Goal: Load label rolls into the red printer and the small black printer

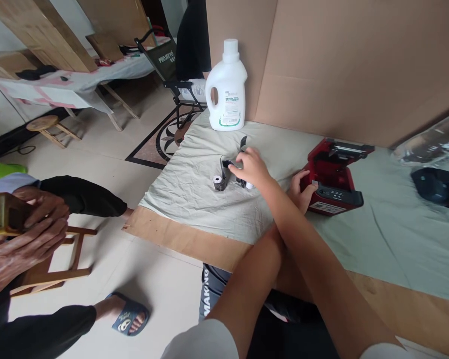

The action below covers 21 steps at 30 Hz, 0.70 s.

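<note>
My arms are crossed over a table covered with a pale green cloth (194, 194). My right hand (251, 169) reaches to the left and closes its fingers over a small black part (240, 180), with a white roll end (249, 186) showing under the palm. A small grey roll (219, 183) and a black holder piece (224, 166) lie just left of that hand. Another black piece (243, 142) lies behind it. My left hand (303, 192) presses against the left side of a red label printer (335, 174) with its lid open.
A white detergent bottle (227, 87) stands at the table's back edge against a cardboard wall (340, 65). A black object (439, 187) and clear plastic (430, 142) lie at the right. Another person's hands (26, 234) hold a brownish item at the left, above a wooden stool (56, 269).
</note>
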Tool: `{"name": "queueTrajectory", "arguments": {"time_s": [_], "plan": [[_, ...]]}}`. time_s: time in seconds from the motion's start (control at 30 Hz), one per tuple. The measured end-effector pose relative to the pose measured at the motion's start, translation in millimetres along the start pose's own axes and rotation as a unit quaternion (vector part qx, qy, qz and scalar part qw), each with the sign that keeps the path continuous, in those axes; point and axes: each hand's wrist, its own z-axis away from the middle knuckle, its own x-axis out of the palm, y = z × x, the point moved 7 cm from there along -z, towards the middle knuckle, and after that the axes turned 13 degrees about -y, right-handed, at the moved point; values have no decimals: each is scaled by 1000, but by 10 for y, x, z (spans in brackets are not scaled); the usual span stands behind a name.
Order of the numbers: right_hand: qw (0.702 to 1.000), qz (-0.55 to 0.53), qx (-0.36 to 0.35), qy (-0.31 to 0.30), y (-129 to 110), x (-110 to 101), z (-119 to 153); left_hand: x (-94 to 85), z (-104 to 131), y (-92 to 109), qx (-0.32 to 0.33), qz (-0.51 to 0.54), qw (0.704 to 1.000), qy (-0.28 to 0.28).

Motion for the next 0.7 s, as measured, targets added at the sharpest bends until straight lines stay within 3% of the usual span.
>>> {"name": "queueTrajectory", "arguments": {"time_s": [0.17,0.27,0.37,0.43,0.53,0.63,0.7], "plan": [[977,81,-186,-72,-554,277,211,24,-22,-52,0,32,999,2],[967,127,-210,-75,-683,388,244,24,-25,-47,-1,32,999,-4],[970,115,-197,-84,-668,426,199,25,-23,-41,6,19,1000,-5],[979,53,-181,-82,-596,380,171,24,-20,-33,14,-3,1000,-1],[983,-118,-135,-28,-365,167,224,13,-23,12,38,-60,997,9],[934,-342,-100,15,-53,-89,478,8,-50,58,46,-108,993,8],[900,-430,-69,20,138,-272,734,-1,-69,69,40,-122,992,11]]}}
